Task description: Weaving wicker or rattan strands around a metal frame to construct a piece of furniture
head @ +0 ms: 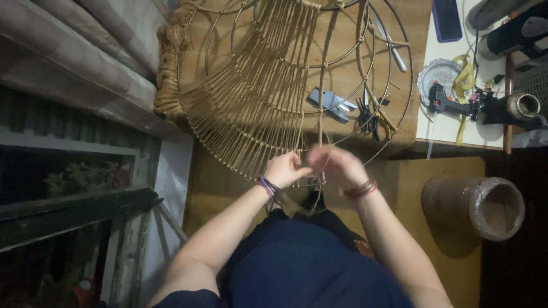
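Both hands are up at the near rim of the round wire frame (394, 85), right where it overhangs the near edge of the wooden table (348, 74). The left hand (283, 169) is curled tight, fingers pinching a strand of tan cord (321, 85) at the bottom of the frame. The right hand (338, 165) sits just beside it, touching or nearly touching, and it is blurred, so whether it grips the cord or only the wire, I cannot tell. Thread bands circle both wrists. The frame leans tilted over the table, its left half already filled with a fan of cord strands (251, 108) running from the top down to the rim, while the right half shows bare wire rings. One single cord runs straight down the middle into the hands. On the table, seen through the bare wires, lie a grey metal tool (332, 104) and black-handled scissors (368, 118) near the near edge. Off the table's right edge, a white surface carries a glue gun (451, 104) and a round foil dish (438, 71). Down on the floor to the right stands a brown cardboard tube (475, 205), open end up.
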